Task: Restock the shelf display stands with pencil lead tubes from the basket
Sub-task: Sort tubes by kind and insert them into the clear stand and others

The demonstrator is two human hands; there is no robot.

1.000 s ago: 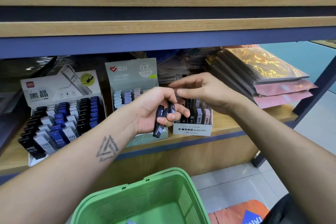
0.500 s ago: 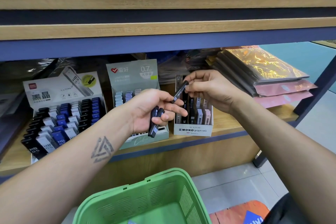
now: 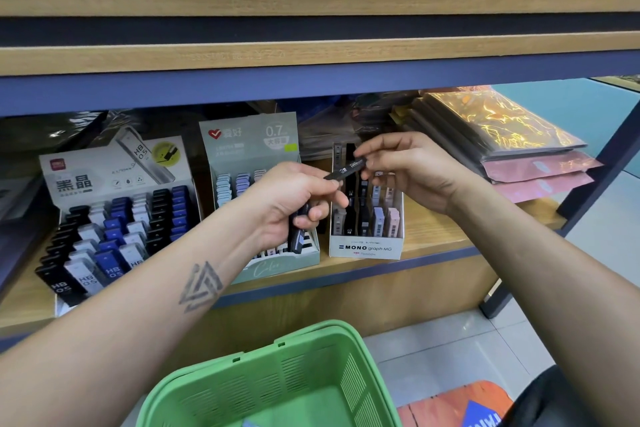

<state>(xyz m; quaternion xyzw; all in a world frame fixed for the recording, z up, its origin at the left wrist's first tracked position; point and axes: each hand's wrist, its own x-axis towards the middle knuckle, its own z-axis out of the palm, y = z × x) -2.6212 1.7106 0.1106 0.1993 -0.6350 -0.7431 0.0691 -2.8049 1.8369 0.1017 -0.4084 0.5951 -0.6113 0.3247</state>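
Note:
My left hand [image 3: 294,199] grips a few dark pencil lead tubes [image 3: 298,236] that hang below its fingers, in front of the pale green 0.7 display stand [image 3: 256,149]. My right hand [image 3: 408,166] pinches one black lead tube [image 3: 346,169] by its end, held slanted above the white MONO graph MG display box [image 3: 365,248], which holds upright tubes in rows. The tube's lower end lies close to my left fingers. The green basket [image 3: 277,388] sits low in front of the shelf.
A large HB 0.5 display stand [image 3: 114,218] with black, blue and grey tubes fills the shelf's left. Wrapped notebooks [image 3: 502,146] are stacked at the right. An upper shelf board [image 3: 311,55] overhangs closely. An orange stool [image 3: 453,406] shows bottom right.
My right hand drew one black tube out of the bundle in my left hand and lifted it over the MONO box. My left hand stayed put.

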